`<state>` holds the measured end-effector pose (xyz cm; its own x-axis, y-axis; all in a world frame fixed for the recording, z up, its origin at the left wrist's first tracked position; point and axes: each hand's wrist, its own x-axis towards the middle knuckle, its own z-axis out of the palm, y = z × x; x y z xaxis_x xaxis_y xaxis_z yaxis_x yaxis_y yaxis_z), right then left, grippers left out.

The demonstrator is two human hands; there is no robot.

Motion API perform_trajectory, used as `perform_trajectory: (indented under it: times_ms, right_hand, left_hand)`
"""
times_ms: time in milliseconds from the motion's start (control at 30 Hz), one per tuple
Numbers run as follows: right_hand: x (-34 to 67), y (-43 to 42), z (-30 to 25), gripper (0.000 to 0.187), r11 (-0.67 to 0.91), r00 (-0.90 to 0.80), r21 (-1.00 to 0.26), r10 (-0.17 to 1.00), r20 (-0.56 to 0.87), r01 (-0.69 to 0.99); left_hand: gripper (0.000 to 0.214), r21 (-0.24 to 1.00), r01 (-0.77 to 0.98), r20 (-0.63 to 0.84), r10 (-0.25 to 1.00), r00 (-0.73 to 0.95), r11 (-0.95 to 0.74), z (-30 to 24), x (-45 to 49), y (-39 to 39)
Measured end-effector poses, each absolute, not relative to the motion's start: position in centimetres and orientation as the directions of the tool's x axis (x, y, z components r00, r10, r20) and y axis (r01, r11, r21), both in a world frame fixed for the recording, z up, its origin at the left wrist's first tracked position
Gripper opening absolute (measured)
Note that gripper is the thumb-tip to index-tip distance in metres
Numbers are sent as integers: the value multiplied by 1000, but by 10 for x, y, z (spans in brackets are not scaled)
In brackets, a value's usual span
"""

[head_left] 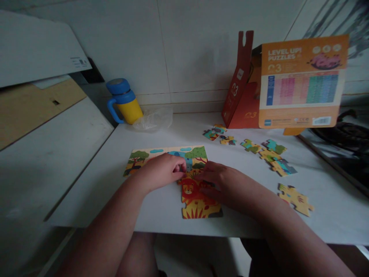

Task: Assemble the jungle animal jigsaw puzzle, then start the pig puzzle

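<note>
Covering parts of the puzzle: your left hand, fingers curled, and your right hand, fingers extended; whether either pinches anything cannot be told. Puzzle: on the table, left of the box, nearer you. Loose pieces: nearer you than the box. Mug: left of the box, well apart.

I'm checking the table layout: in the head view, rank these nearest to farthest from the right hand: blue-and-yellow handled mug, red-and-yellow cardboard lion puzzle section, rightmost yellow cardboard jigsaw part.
1. Red-and-yellow cardboard lion puzzle section: partly beneath the right hand.
2. Rightmost yellow cardboard jigsaw part: out to the right.
3. Blue-and-yellow handled mug: back left, near the wall.
</note>
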<state>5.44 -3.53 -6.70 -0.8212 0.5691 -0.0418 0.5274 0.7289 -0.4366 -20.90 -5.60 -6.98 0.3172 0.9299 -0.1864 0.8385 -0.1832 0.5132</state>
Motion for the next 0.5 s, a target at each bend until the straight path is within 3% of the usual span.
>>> perform_trajectory:
  times_ms: [500]
  right_hand:
    - [55,-34,-71,32,757,-856,-459,516,-18,466]
  left_hand:
    - [6,531,826,-211,914,346,-190,-69,-208,-55]
